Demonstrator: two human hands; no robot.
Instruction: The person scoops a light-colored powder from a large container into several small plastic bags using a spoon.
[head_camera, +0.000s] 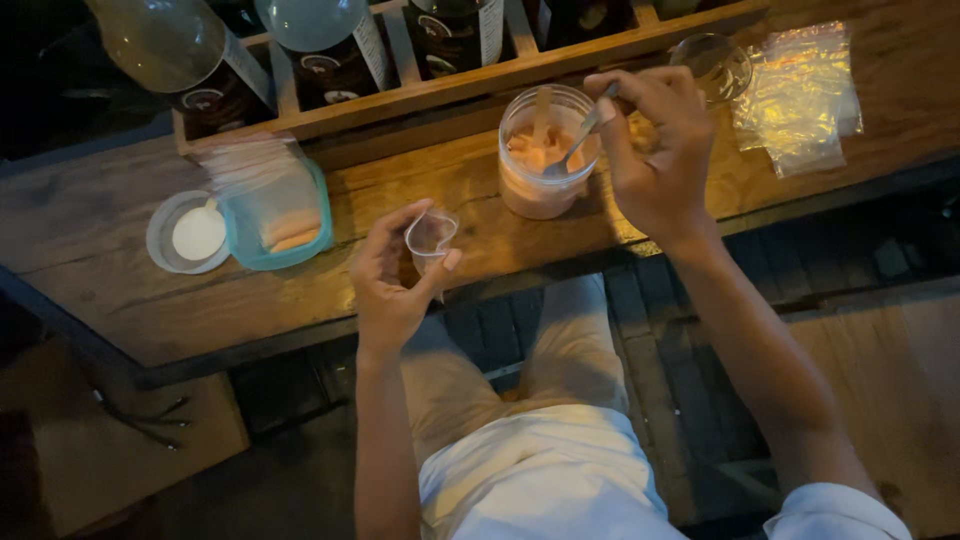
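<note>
From the head view, I am looking down at my two hands over the wooden bench (150, 300). My left hand (392, 285) is pinching a small clear plastic bag (431, 238), the grip closed on its edges so the mouth is gaping open toward me, just off the front edge of the bench. My right hand (655, 150) is clenched around the handle of a metal spoon (578, 145), and the bowl of the spoon is dipping into a clear jar (545, 155) of pale orange-pink pieces standing near the middle of the bench. A stick-like piece is standing upright in the jar too.

To the left, a teal container (275, 205) with a clear lid and a few orange pieces inside is sitting beside a round white lid (188, 233). Behind everything, a wooden crate (470, 75) is holding dark bottles (330, 45). To the right, a glass (715, 62) and a pile of clear bags (800, 95) are lying on the bench.

As I judge it, the bag is hanging over my lap and not over the bench, so anything slipping off the spoon between the jar and the bag would be falling onto my clothes or the floor. The bag's mouth is small and soft; if my pinch is loosening, it could be folding shut. Levering the spoon against the jar's rim could be tipping the jar.
</note>
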